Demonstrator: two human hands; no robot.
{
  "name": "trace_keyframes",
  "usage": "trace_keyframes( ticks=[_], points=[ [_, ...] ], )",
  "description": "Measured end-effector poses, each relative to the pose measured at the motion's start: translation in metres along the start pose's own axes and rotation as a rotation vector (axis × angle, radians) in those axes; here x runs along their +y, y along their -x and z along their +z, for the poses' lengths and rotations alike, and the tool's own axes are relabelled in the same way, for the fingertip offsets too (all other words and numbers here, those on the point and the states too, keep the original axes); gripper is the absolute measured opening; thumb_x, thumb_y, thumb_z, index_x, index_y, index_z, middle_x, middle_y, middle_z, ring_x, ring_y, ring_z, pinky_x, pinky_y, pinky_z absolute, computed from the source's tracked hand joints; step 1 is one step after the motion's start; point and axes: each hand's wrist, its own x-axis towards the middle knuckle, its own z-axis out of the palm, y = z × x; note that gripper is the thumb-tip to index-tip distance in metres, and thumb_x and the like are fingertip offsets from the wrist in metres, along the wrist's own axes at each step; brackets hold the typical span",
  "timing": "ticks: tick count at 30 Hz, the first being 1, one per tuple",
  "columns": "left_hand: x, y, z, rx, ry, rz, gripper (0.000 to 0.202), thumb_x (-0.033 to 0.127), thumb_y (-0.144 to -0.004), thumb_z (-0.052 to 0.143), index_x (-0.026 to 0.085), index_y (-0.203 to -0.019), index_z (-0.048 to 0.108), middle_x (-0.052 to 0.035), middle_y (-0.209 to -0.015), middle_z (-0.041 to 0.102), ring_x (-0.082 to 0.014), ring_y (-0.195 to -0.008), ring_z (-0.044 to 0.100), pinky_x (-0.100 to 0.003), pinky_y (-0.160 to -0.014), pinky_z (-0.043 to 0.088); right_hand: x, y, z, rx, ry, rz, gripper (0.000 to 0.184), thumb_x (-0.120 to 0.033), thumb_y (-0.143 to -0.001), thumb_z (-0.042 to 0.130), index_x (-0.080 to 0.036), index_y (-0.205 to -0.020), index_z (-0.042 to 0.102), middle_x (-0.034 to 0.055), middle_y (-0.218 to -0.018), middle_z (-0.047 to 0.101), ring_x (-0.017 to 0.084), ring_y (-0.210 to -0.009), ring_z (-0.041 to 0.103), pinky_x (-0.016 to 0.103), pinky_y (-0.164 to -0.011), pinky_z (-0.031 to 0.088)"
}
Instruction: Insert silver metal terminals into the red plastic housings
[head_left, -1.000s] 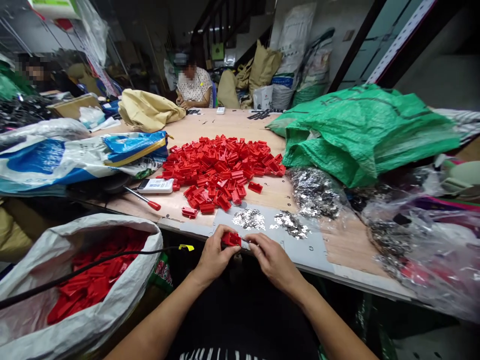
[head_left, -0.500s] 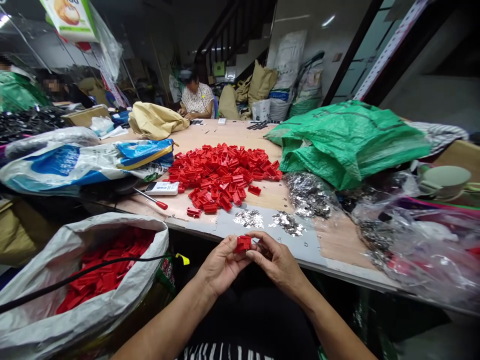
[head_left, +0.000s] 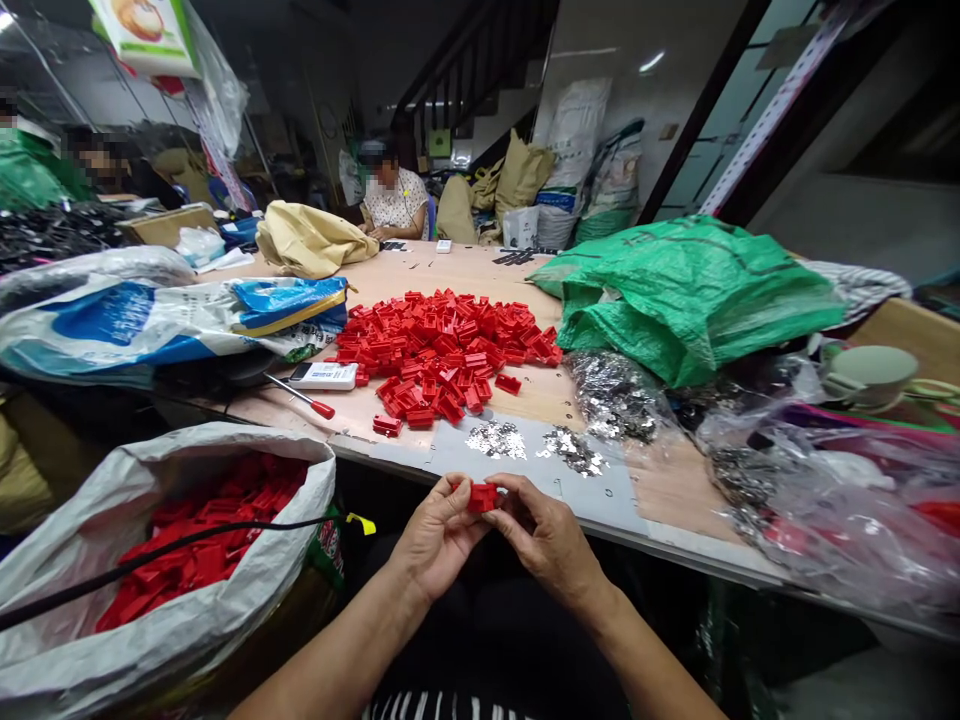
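Note:
Just off the table's front edge, my left hand (head_left: 441, 535) is closed on one end of a red plastic part (head_left: 482, 497). The fingers of my right hand (head_left: 536, 525) pinch towards its other end; whether a small metal piece sits between them is hidden. Beyond my hands, two little heaps of flat silvery metal pieces, the left one (head_left: 496, 440) and the right one (head_left: 576, 452), lie on a grey sheet (head_left: 540, 487). Behind them spreads a large pile of similar red plastic parts (head_left: 450, 340).
An open white sack (head_left: 300, 470) of red parts stands at left. A red-tipped tool (head_left: 321, 409) lies by a white box (head_left: 324, 376). Bagged metal pieces (head_left: 615, 395) and a green woven sack (head_left: 697, 290) are at right. Another person (head_left: 394, 195) sits across the table.
Both hands have come slightly lower and left with the red part, which now lies more level. My right fingers have drawn closer to its end. The view has shifted a little.

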Motion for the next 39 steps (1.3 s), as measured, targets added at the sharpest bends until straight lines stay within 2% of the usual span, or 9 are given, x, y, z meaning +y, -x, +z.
trace_keyframes(
  ticks=[3,5,8,12,18,22,26,30,39],
  points=[
    [0.008,-0.001,-0.007,0.012,-0.185,0.127,0.035,0.012,-0.069,0.075,0.017,-0.097,0.054,-0.0015,-0.084,0.069,-0.0133,-0.08,0.068,-0.026,-0.079,0.051,0.012,-0.001,-0.007,-0.053,-0.023,0.072,0.036,-0.033,-0.088,0.052,-0.023,-0.122,0.048,-0.0017,-0.073,0.061,0.014,-0.059,0.055,0.024,-0.059,0.044],
    [0.012,-0.003,-0.011,0.052,-0.297,0.227,0.045,0.011,-0.065,0.077,0.018,-0.103,0.053,0.0001,-0.086,0.068,-0.0112,-0.08,0.066,-0.023,-0.078,0.05,0.027,-0.003,-0.016,-0.008,0.041,0.142,0.029,-0.033,-0.088,0.049,-0.022,-0.114,0.052,0.0003,-0.076,0.063,0.015,-0.062,0.057,0.026,-0.061,0.044],
    [0.013,-0.005,-0.018,0.108,-0.43,0.308,0.048,0.013,-0.062,0.079,0.018,-0.102,0.054,0.001,-0.088,0.067,-0.0105,-0.078,0.065,-0.023,-0.076,0.051,0.054,-0.008,-0.028,0.089,0.233,0.223,0.017,-0.03,-0.086,0.047,-0.021,-0.096,0.058,0.0051,-0.088,0.066,0.019,-0.077,0.061,0.03,-0.069,0.045],
    [0.008,-0.008,-0.022,0.1,-0.594,0.323,0.043,0.017,-0.061,0.08,0.018,-0.096,0.056,0.0018,-0.082,0.067,-0.0104,-0.074,0.065,-0.021,-0.071,0.051,0.075,-0.02,-0.034,0.062,0.422,0.262,0.016,-0.024,-0.084,0.046,-0.02,-0.092,0.059,0.0065,-0.093,0.066,0.02,-0.085,0.061,0.031,-0.075,0.045],
    [0.002,-0.011,-0.026,0.067,-0.694,0.325,0.041,0.02,-0.06,0.081,0.018,-0.095,0.061,0.0012,-0.08,0.068,-0.011,-0.072,0.063,-0.021,-0.071,0.05,0.074,-0.045,-0.022,0.014,0.509,0.284,0.014,-0.019,-0.084,0.048,-0.018,-0.091,0.06,0.0069,-0.093,0.064,0.02,-0.086,0.06,0.03,-0.076,0.042],
    [0.001,-0.013,-0.032,0.078,-0.752,0.353,0.039,0.021,-0.061,0.08,0.019,-0.096,0.063,-0.0001,-0.084,0.068,-0.012,-0.075,0.063,-0.022,-0.074,0.049,0.073,-0.056,-0.017,0.005,0.55,0.323,0.009,-0.021,-0.084,0.051,-0.019,-0.085,0.06,0.0066,-0.087,0.064,0.02,-0.081,0.059,0.029,-0.07,0.039],
    [0.001,-0.015,-0.034,0.097,-0.769,0.369,0.038,0.021,-0.06,0.08,0.019,-0.095,0.064,-0.0006,-0.084,0.068,-0.0127,-0.076,0.063,-0.022,-0.074,0.049,0.075,-0.059,-0.017,0.001,0.549,0.334,0.006,-0.019,-0.084,0.052,-0.019,-0.081,0.058,0.0048,-0.083,0.064,0.019,-0.08,0.059,0.027,-0.067,0.038],
    [0.001,-0.017,-0.033,0.113,-0.742,0.348,0.038,0.022,-0.06,0.08,0.019,-0.095,0.064,0.0004,-0.081,0.068,-0.012,-0.074,0.062,-0.021,-0.072,0.049,0.074,-0.059,-0.018,-0.011,0.522,0.311,0.008,-0.018,-0.085,0.05,-0.02,-0.085,0.058,0.0032,-0.086,0.064,0.018,-0.081,0.058,0.026,-0.069,0.038],
    [-0.001,-0.017,-0.033,0.119,-0.731,0.34,0.039,0.021,-0.061,0.08,0.018,-0.096,0.063,0.0001,-0.081,0.068,-0.013,-0.075,0.063,-0.023,-0.073,0.05,0.068,-0.065,-0.009,-0.038,0.482,0.292,0.005,-0.026,-0.082,0.056,-0.022,-0.079,0.057,0.0024,-0.082,0.063,0.017,-0.074,0.057,0.027,-0.065,0.037]
  ],
)
